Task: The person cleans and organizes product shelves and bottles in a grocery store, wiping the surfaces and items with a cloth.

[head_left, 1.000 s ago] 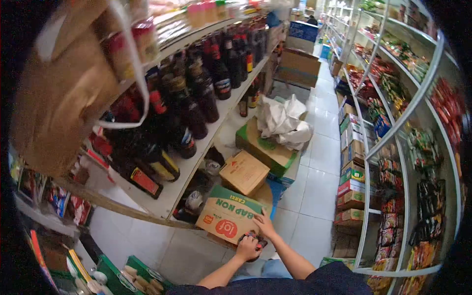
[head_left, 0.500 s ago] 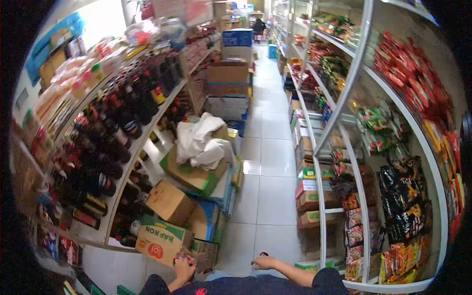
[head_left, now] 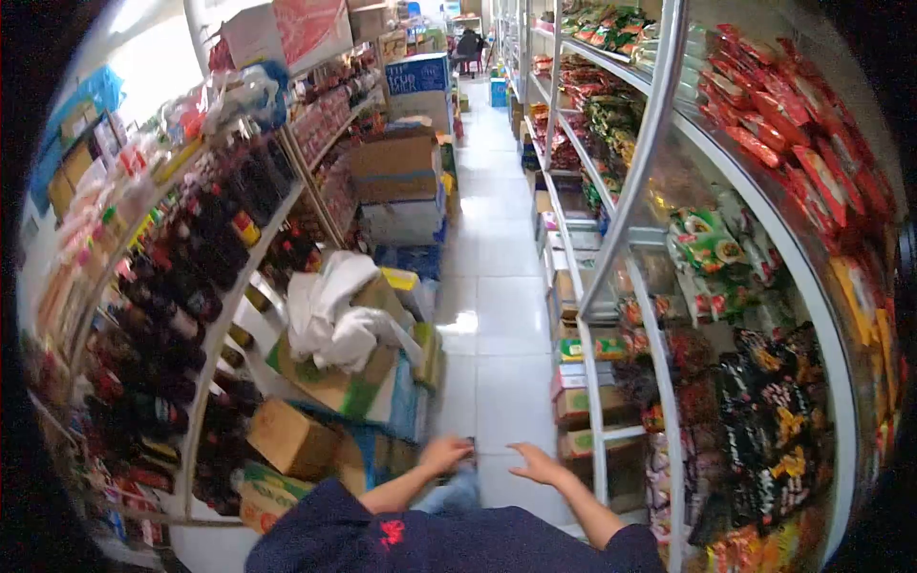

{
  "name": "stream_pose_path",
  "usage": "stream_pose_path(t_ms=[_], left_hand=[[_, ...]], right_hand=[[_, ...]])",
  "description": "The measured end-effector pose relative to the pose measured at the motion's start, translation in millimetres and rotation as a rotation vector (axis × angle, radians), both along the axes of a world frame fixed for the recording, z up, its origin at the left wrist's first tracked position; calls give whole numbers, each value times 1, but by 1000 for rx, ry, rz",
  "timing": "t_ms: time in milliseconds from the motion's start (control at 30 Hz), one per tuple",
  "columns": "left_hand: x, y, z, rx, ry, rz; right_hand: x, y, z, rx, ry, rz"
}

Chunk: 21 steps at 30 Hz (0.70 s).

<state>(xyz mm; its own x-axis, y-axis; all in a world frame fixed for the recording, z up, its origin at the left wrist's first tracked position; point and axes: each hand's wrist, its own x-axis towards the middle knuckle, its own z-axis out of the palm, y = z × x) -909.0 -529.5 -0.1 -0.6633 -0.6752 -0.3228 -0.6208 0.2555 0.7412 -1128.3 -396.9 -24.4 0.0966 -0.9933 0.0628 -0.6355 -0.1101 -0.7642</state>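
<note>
My left hand [head_left: 445, 455] is in front of me over the aisle, its fingers curled and somewhat blurred. A small dark shape shows right at its fingertips, and I cannot tell what it is. Just below are my blue jeans [head_left: 460, 490]. To the right, my right hand [head_left: 537, 464] hangs over the floor tiles with thumb and fingers apart, holding nothing. Nearest to the left forearm are a small brown carton [head_left: 289, 437] and a larger carton [head_left: 390, 390] topped by a crumpled white cloth [head_left: 334, 310].
Dark bottles [head_left: 191, 286] fill the left shelf. Stacked cartons [head_left: 394, 167] line the aisle's left side. Along the right, a metal-framed rack [head_left: 626, 224] carries red packets [head_left: 793, 134] and black packets [head_left: 769, 420]. A tiled floor [head_left: 492, 315] runs between them toward a dark chair [head_left: 468, 46].
My left hand has moved right and forward, away from the green-and-brown carton, where it had a small red-and-dark thing. My right hand has lifted and opened. The view has shifted further along the aisle.
</note>
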Motion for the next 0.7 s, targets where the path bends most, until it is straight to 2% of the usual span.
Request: stream_pose_path(t_ms=[33, 67, 100, 133, 200, 233, 267, 333, 367, 400, 433, 467, 500, 533, 600, 633, 667, 700], left_hand=[[-26, -25, -86, -305, 355, -274], [-65, -41, -111, 12, 308, -39], [-95, -44, -45, 30, 457, -22], [-117, -56, -20, 483, 738, 21], [-140, -91, 9, 538, 831, 77], [-151, -117, 18, 530, 833, 121], [-153, -132, 23, 541, 820, 175], [-163, -177, 40, 574, 894, 173], [-170, -203, 43, 533, 834, 146], [-174, -226, 44, 494, 770, 122], [-178, -249, 36, 451, 619, 59], [-187, -265, 27, 460, 628, 67], [-193, -278, 30, 372, 474, 23], [-198, -292, 32, 286, 315, -19], [-206, -323, 28, 254, 297, -24], [-213, -343, 17, 249, 246, -49], [-223, -363, 4, 246, 197, -76], [-234, -380, -20, 180, 315, 19]], right_hand=[[-10, -21, 12, 99, -112, -69], [-23, -43, 33, 201, -217, -133], [-37, -67, 42, 150, -297, -196], [-50, -89, 46, 110, -372, -258], [-80, -129, 51, 316, -739, -399], [-86, -150, 61, 222, -680, -483], [-91, -167, 67, 232, -670, -493], [-104, -219, 98, 65, -422, -508], [-108, -242, 119, 158, -595, -534], [-120, -266, 121, 154, -581, -527], [-132, -285, 119, 7, -431, -523], [-144, -302, 113, -134, -283, -514], [-152, -319, 110, -129, -323, -585], [-160, -332, 114, -194, -249, -673], [-182, -360, 97, -123, -532, -813], [-192, -374, 93, -163, -589, -842], [-207, -388, 86, -154, -585, -844], [-226, -401, 77, -107, -380, -883]])
